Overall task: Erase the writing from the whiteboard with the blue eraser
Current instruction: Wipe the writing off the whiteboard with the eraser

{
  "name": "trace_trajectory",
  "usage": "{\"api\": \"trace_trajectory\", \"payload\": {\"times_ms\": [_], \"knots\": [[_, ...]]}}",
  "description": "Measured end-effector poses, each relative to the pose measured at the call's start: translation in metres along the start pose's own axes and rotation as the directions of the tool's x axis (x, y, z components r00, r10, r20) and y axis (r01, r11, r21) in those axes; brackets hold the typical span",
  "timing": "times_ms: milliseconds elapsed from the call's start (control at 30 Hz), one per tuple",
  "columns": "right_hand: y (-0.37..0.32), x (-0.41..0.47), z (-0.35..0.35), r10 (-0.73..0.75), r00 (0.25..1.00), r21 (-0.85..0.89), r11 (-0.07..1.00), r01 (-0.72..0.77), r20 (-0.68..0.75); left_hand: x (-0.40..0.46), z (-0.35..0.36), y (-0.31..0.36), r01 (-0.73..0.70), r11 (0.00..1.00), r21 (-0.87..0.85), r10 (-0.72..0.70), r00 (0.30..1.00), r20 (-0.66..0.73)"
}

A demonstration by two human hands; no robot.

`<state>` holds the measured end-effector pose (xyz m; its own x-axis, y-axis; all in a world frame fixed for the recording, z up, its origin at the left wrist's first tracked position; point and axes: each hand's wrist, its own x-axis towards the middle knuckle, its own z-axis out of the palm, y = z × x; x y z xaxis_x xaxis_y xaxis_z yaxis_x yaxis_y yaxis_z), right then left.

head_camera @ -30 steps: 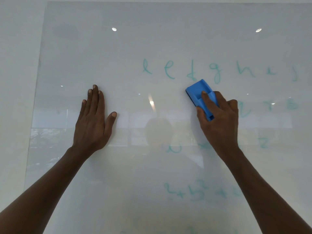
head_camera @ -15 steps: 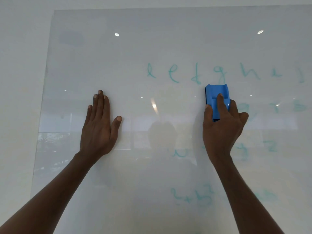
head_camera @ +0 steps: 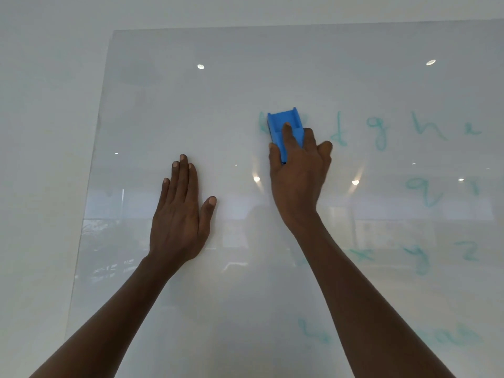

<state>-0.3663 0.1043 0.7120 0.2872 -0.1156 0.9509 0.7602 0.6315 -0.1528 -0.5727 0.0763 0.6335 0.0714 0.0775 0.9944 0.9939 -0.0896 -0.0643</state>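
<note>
Bracing board, left hand (head_camera: 181,214) lies flat, fingers straight, holding nothing, near board's left edge, as a second ago. Right hand (head_camera: 298,170) grasps eraser (head_camera: 283,126), forefinger on top, thumb on its side. Eraser has swung from under top row up onto row's left end: first letters now smeared, half gone. Board (head_camera: 163,105) left part bare; writing (head_camera: 379,129) remains toward right edge and lower rows. Judgement: wipe underway, much left.

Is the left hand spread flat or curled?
Spread flat: the left hand lies with straight fingers against the whiteboard.
</note>
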Motion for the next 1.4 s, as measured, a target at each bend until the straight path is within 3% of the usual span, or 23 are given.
{"api": "trace_trajectory", "payload": {"times_ms": [367,600,1100,1400], "knots": [[-0.034,0.01,0.023,-0.343,0.933,0.02,0.939,0.343,0.113,0.0,-0.001,0.0,0.009,1.0,-0.005,-0.009,1.0,0.016],[-0.024,0.027,0.01,-0.373,0.908,0.035,0.927,0.373,0.19,0.001,-0.002,0.0,0.005,1.0,-0.002,-0.005,1.0,0.015],[0.111,0.071,-0.059,-0.026,0.996,-0.05,0.998,0.031,0.09,0.0,-0.002,-0.001,0.003,1.0,0.017,-0.003,1.0,0.024],[0.127,0.05,-0.07,0.178,0.984,-0.114,0.977,-0.179,-0.015,0.0,-0.001,0.0,0.007,1.0,0.012,-0.007,1.0,0.019]]}}
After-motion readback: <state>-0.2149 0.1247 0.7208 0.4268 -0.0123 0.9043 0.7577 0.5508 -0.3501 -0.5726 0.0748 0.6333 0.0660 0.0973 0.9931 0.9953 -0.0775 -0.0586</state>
